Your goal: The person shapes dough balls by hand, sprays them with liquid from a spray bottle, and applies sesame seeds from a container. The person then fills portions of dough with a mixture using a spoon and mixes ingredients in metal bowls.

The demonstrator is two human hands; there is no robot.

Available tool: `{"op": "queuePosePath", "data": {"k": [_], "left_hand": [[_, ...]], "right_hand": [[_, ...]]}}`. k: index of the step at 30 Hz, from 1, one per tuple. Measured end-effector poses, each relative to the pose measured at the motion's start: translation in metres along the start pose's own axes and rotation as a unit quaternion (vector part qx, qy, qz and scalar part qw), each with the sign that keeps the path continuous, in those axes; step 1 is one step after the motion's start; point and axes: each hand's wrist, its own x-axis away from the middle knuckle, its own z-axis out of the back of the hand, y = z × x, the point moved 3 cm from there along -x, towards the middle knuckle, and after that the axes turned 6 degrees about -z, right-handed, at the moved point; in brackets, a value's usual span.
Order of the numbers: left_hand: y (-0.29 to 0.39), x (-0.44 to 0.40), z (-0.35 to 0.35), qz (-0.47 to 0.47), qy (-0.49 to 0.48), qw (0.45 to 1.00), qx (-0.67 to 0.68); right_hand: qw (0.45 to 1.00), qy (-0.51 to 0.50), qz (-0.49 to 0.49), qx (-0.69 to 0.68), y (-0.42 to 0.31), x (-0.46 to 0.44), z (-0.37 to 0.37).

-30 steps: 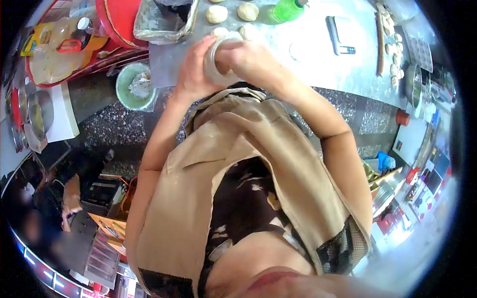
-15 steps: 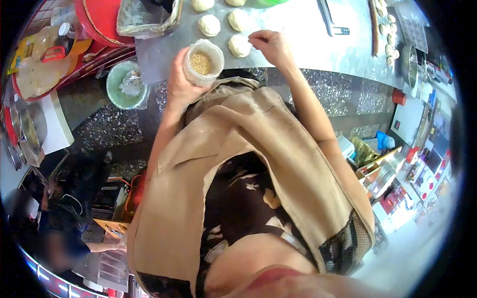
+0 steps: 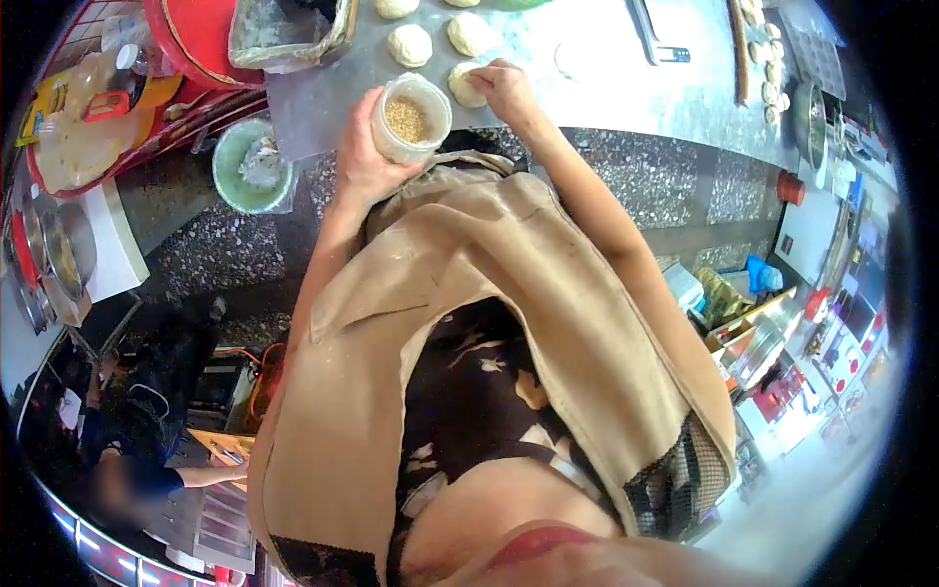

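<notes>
My left hand (image 3: 362,161) is wrapped round a whitish, translucent plastic jar (image 3: 399,151) by its side. Pale tan grains (image 3: 406,119), like sesame seeds, show inside through its uncovered top. My right hand (image 3: 512,96) has its fingertips pinched together over the right side of a round dough ball (image 3: 462,88), touching it or just above. Whatever the pinch holds is too small to make out. More dough balls lie just beyond, one at the left (image 3: 410,45) and one straight ahead (image 3: 471,35), with others at the top edge.
The pale worktop (image 3: 606,98) carries a digital probe-like tool (image 3: 670,55), a wooden rolling pin (image 3: 738,59) and small dough pieces (image 3: 770,73) at the right. A plastic-lined tray (image 3: 289,59) stands left. Below is a green bucket (image 3: 233,181). Another person (image 3: 127,470) is at lower left.
My right hand has moved left and slightly down, from beside the near dough ball to over it. The jar in my left hand has shifted slightly right.
</notes>
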Motion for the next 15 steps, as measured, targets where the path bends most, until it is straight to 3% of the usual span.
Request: {"op": "queuePosePath", "data": {"k": [1,3,5,7,8,12,15], "left_hand": [[0.003,0.001,0.0,0.002,0.002,1.0,-0.001],[0.01,0.001,0.001,-0.048,0.02,0.998,-0.036],[0.002,0.009,-0.002,-0.017,0.0,1.0,-0.019],[0.005,0.01,-0.005,-0.058,-0.022,0.996,-0.07],[0.012,0.014,-0.003,-0.105,0.003,0.993,-0.051],[0.02,0.02,0.004,-0.147,0.024,0.988,-0.04],[0.01,0.036,0.001,-0.111,0.034,0.993,-0.025]], "right_hand": [[1.0,-0.002,0.002,-0.001,-0.014,0.003,0.009],[0.993,0.094,-0.001,-0.071,-0.047,0.015,0.043],[0.987,0.011,0.07,-0.143,-0.091,0.034,0.057],[0.977,-0.104,0.161,-0.088,-0.127,0.046,0.053],[0.974,-0.136,0.177,-0.043,-0.128,0.045,0.038],[0.951,-0.223,0.209,0.033,-0.135,0.048,0.004],[0.942,-0.259,0.214,0.026,-0.14,0.052,0.004]]}}
